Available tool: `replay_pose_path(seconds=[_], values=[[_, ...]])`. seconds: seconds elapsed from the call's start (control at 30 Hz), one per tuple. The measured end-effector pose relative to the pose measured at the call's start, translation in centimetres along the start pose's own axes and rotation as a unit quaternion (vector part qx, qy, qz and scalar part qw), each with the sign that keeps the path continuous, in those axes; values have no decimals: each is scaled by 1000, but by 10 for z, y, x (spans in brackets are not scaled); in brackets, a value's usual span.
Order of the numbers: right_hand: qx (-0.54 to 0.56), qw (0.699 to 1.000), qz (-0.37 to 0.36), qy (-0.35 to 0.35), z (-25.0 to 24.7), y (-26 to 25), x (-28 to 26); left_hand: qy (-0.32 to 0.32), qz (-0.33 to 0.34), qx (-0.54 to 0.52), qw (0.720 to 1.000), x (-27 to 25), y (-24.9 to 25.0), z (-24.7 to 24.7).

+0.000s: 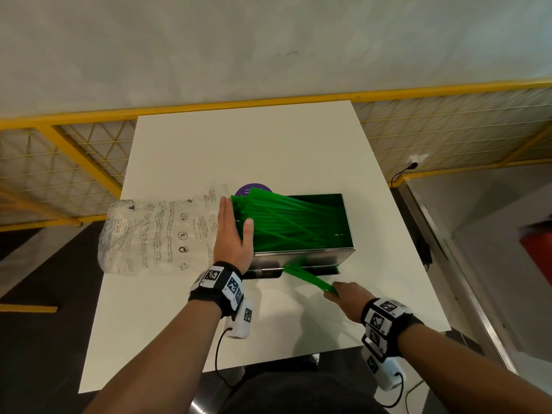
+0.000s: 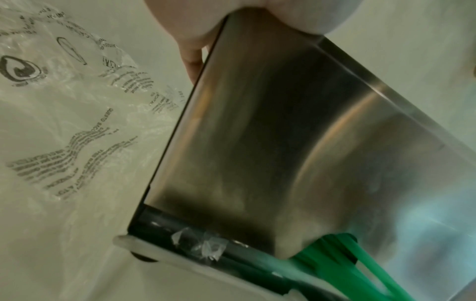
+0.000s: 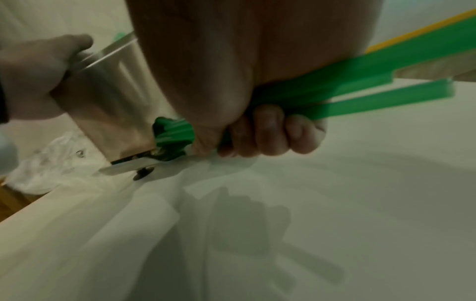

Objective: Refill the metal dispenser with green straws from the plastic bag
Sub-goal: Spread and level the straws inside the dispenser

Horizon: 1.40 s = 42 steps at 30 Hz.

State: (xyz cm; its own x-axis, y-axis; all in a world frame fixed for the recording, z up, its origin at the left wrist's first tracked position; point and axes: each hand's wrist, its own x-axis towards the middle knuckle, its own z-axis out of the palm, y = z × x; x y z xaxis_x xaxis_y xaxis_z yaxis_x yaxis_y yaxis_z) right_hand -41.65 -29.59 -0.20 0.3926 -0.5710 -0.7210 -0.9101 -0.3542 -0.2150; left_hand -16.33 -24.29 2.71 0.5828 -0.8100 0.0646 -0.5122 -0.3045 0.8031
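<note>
The open metal dispenser [image 1: 301,256] stands mid-table, filled with green straws [image 1: 286,222] lying crosswise. My left hand [image 1: 236,222] lies flat with straight fingers against its left end, thumb over the rim on the straws. My right hand [image 1: 334,291] grips a small bunch of green straws [image 1: 307,277] sticking out of the front slot. The right wrist view shows its fingers [image 3: 270,130] curled round those straws [image 3: 386,77]. An emptied, printed plastic bag [image 1: 155,234] lies flat to the left. In the left wrist view the steel wall [image 2: 283,132] fills the picture, straws [image 2: 332,258] poking out below.
The white table [image 1: 268,144] ends just beyond the bag's left side and close to my right wrist. A purple round sticker [image 1: 254,188] lies behind the dispenser. A yellow mesh fence [image 1: 448,130] runs behind the table, and a red object [image 1: 537,249] sits far right.
</note>
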Motion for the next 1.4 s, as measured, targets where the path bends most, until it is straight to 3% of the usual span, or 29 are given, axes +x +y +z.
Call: replay_pose_path(seconds=[0.13, 0.37, 0.57, 0.67, 0.8, 0.9, 1.07, 1.27, 1.4], values=[[-21, 1000, -3, -8, -6, 45, -37, 0, -7, -1, 1000, 0, 1, -1], [-16, 999, -20, 44, -58, 118, -118, -9, -13, -29, 999, -2, 4, -5], [76, 969, -104, 210, -129, 65, -133, 14, -28, -129, 991, -4, 8, -26], [36, 970, -117, 209, -144, 18, -99, 65, -27, -156, 985, 3, 7, -42], [-91, 976, -133, 147, -138, -35, -51, 125, 6, -191, 974, 12, 21, -70], [-139, 973, -133, 124, -138, -46, -40, 71, 72, -159, 982, 10, 33, -78], [-137, 976, -117, 120, -160, -14, -57, -26, 121, -60, 991, -2, 25, -65], [-278, 952, -102, 81, -153, -29, -49, -189, 155, 119, 963, -6, 23, -38], [-325, 939, -106, 41, -144, -52, -37, -219, 165, 177, 945, -7, 12, -32]])
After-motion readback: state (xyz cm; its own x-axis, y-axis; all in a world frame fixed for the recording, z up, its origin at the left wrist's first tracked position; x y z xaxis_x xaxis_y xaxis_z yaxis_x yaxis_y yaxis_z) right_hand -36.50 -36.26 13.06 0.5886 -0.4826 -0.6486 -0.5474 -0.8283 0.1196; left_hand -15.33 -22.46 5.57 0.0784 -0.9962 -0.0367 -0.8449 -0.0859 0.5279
